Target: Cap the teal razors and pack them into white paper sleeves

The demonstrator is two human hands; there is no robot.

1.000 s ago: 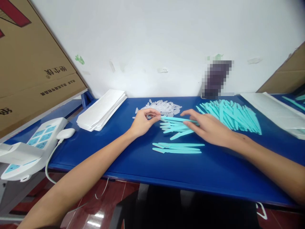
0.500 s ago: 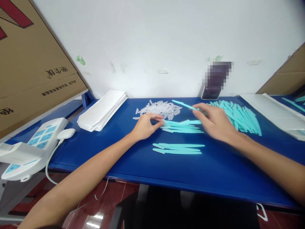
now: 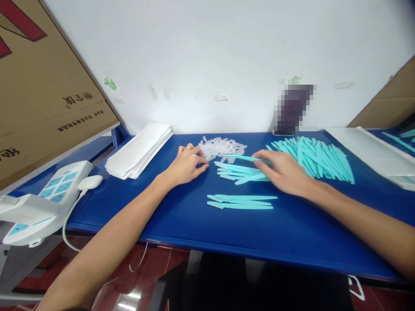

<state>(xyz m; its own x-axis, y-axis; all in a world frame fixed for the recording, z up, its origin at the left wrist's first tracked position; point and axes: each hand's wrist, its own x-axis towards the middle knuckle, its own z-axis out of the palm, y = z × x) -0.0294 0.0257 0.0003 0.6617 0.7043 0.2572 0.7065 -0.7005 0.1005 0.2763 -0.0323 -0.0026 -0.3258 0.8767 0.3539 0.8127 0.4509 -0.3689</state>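
In the head view, two bare hands are over a blue table [image 3: 181, 224], apart from each other. The right hand [image 3: 259, 160] has a blue-green stick [image 3: 240, 157] pinched between its thumb and finger. The stick's thin end points left, just in front of a heap of small cloudy white pieces [image 3: 222, 147]. The left hand [image 3: 189, 165] is at the left edge of that heap, with its thumb and finger close together. I cannot tell if it has a little piece in it.

A small bunch of blue-green sticks [image 3: 231, 168] lies between the hands, and a few more sticks [image 3: 241, 206] lie nearer. A big pile of sticks [image 3: 324, 157] is on the right. Far left are white packets [image 3: 138, 149], with a power strip [image 3: 56, 190] nearer.
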